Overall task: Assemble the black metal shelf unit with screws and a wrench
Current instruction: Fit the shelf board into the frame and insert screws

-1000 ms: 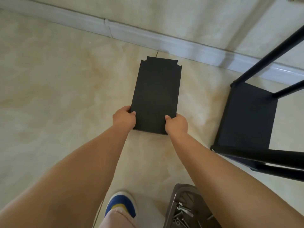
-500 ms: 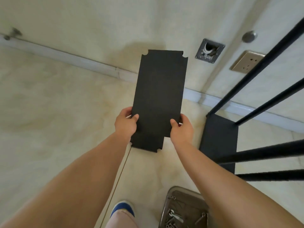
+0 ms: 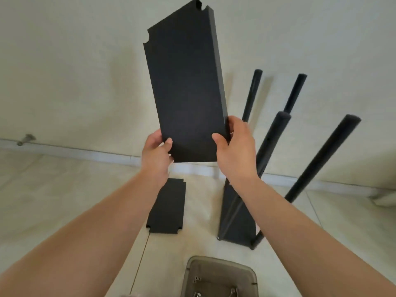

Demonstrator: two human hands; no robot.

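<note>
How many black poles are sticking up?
4. Two far poles stand near the wall and. Two nearer poles rise beside the right hand: one just behind it, one farther right. None seems hidden.

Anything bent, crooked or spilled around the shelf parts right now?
Nothing stands out. The black metal shelf panel held up by the left hand and right hand looks flat and undamaged. A second black panel lies flat on the floor; the grey plastic tray keeps its small hardware inside.
</note>
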